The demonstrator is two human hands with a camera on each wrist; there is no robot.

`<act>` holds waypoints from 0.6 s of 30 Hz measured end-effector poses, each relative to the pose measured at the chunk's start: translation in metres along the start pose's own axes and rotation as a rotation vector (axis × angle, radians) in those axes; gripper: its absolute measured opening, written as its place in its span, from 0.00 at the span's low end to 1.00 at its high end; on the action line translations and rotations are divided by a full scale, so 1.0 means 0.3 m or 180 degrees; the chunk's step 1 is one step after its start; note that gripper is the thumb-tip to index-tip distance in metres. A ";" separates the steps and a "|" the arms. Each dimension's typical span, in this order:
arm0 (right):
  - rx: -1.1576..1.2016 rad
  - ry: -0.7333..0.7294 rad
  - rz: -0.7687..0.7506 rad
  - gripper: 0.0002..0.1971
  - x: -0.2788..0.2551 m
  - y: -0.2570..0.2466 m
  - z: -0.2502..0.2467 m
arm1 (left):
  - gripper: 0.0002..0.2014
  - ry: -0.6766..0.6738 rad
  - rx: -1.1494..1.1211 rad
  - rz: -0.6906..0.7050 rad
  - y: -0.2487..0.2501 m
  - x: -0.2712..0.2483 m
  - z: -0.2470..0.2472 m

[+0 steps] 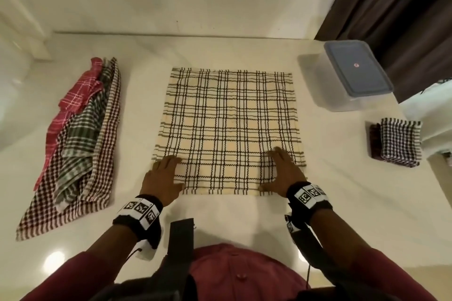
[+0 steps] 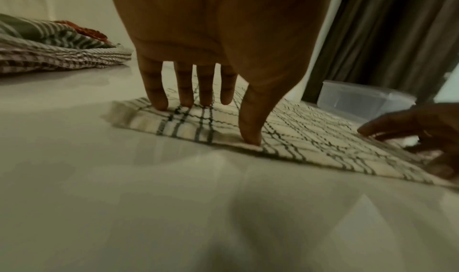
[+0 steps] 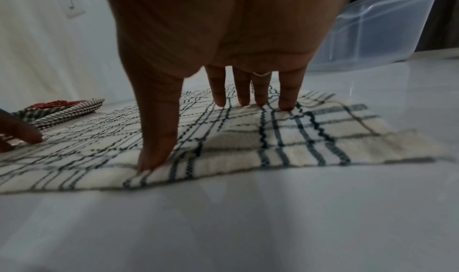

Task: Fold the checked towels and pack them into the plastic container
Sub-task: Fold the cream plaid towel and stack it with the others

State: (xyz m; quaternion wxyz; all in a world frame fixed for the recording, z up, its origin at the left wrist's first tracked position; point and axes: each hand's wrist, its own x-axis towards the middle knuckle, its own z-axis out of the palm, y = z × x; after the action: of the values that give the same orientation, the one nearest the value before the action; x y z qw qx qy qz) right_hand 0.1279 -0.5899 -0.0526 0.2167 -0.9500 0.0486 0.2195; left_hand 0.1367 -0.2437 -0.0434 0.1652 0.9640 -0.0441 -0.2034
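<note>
A cream checked towel (image 1: 228,129) lies spread flat mid-surface, unfolded. The left hand (image 1: 162,178) and right hand (image 1: 283,173) rest flat on its near corners, fingers straight and spread, pinching nothing. Folded towels (image 1: 397,144) sit stacked at the right; a heap (image 1: 80,134) of unfolded ones waits at the left. The container (image 1: 354,76) stands far right, lid on, seemingly empty. By my judgement the task is early: most folding and all packing remain.

Cream towel (image 1: 230,129), black and grey checks

Red, green and maroon checks are seen on the pile (image 1: 78,144); a blue lid (image 1: 357,68) is seen on the clear container (image 1: 342,101).
</note>
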 end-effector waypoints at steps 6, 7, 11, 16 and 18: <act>-0.0208 -0.0330 0.0048 0.62 -0.006 0.018 -0.016 | 0.37 -0.0361 0.0077 -0.0164 0.007 -0.039 -0.004; -0.0196 -0.0353 0.0054 0.61 -0.004 0.007 -0.025 | 0.33 -0.0356 -0.0062 -0.0210 0.014 -0.040 -0.011; -0.0212 -0.0197 -0.0119 0.59 0.076 -0.137 -0.117 | 0.24 0.0000 -0.0101 -0.0108 0.042 0.051 -0.121; -0.0522 -0.0416 -0.0825 0.72 0.332 -0.416 -0.215 | 0.27 0.0120 -0.0144 -0.0119 0.033 0.351 -0.281; -0.0828 -0.0689 -0.0988 0.76 0.454 -0.519 -0.215 | 0.42 -0.0120 0.0054 -0.0094 0.013 0.493 -0.324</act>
State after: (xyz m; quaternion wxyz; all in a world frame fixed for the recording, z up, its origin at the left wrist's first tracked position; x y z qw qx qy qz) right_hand 0.3049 -0.4772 0.0007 0.1276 -0.9369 -0.1504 0.2886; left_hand 0.3113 -0.2408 -0.0142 0.1532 0.9619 -0.0348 -0.2236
